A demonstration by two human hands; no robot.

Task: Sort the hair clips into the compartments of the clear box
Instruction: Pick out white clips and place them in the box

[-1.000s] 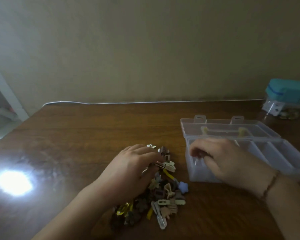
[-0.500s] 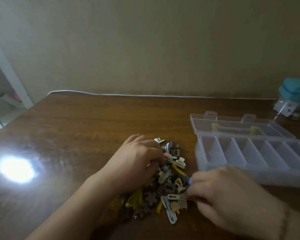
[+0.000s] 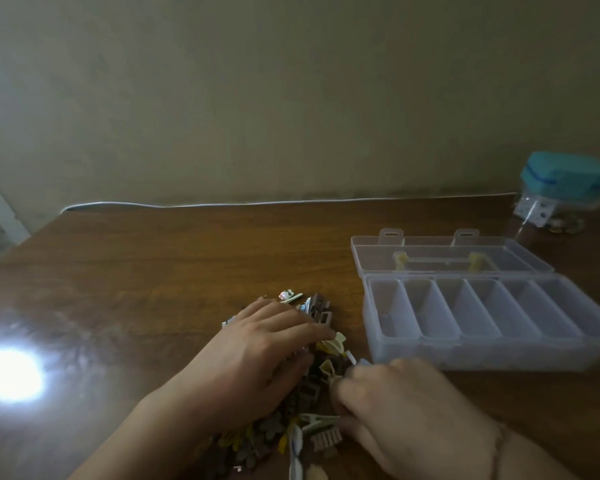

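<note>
Resting on the brown wooden tabletop (image 3: 160, 271), the scene is listed from largest item to smallest. The clear box (image 3: 492, 355) stands toward the right edge, its lid (image 3: 444, 252) folded back flat behind it. All of its compartments look bare to me, though a small clip could hide behind the blurred front wall.

My left hand (image 3: 257, 358) lies palm down over the left part of the pile of hair clips (image 3: 312, 403), fingers fairly straight and spread, pressing the heap and gripping nothing I can make out; it sits where it did a second ago.

My right hand (image 3: 406, 407) is what has changed. A second ago it was over the leftmost compartment of the box; now it is back at the right side of the pile, near the front edge, fingers curled down among the clips. Whether they have closed on one I cannot tell, since the knuckles hide the fingertips and the hand is blurred.

I judge that one trip to the box is over and the next pick is under way, with nearly the whole pile unsorted.

At the far right corner stands a teal-lidded container (image 3: 565, 178). A white cable (image 3: 257, 203) runs along the far edge. A cream claw clip (image 3: 336, 341) lies just beyond my left fingertips.
</note>
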